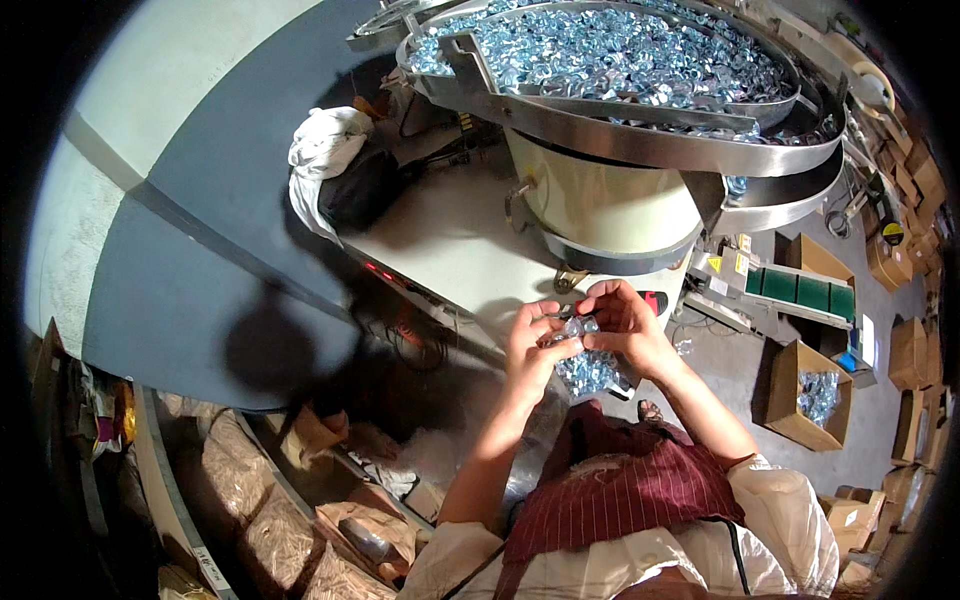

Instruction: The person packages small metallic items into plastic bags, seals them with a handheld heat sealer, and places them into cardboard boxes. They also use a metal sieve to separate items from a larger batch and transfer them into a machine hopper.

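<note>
A small clear plastic bag (588,376) packed with shiny, bluish-silver metal pieces hangs in front of my apron. My left hand (531,343) pinches its top from the left, fingers bent. On the other side, my right hand (632,328) grips the same gathered top, thumb close to the left thumb. Beyond my hands stands a round metal feeder bowl (625,147) on a cream drum base. Similar shiny pieces (610,52) heap inside it. A red and black object (653,301) lies at the white table's edge just behind my right hand.
A white cloth (328,142) and a black bundle rest on the white table (430,245). To the right are a conveyor with a green belt (800,290) and an open carton (785,412) holding filled bags. Brown-wrapped packages (280,535) lie at the lower left.
</note>
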Motion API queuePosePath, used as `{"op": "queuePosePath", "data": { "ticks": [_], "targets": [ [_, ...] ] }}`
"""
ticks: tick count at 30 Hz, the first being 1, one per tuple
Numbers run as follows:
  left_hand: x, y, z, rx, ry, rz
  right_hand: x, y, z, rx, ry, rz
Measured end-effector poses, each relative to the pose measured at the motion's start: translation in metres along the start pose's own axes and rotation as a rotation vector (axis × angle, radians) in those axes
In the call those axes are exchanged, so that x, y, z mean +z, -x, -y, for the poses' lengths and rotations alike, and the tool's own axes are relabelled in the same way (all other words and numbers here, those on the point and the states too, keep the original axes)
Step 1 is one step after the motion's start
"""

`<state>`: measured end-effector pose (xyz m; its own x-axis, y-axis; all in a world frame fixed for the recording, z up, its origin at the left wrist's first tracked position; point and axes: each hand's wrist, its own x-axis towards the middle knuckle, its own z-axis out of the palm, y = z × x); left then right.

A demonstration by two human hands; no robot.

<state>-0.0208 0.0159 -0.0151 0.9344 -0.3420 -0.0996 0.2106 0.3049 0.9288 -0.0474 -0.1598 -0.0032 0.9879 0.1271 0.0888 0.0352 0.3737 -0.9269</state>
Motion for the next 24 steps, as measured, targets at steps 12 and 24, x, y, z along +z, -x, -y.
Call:
{"op": "queuePosePath", "data": {
  "ticks": [12, 24],
  "targets": [
    [-0.003, -0.018, -0.029, -0.130, -0.125, 0.020, -0.010, -0.006, 0.013, -0.017, 0.496, -0.140],
    [-0.006, -0.026, -0.022, -0.130, -0.174, 0.054, -0.010, -0.006, 0.011, 0.072, 0.320, -0.102]
  ]
}}
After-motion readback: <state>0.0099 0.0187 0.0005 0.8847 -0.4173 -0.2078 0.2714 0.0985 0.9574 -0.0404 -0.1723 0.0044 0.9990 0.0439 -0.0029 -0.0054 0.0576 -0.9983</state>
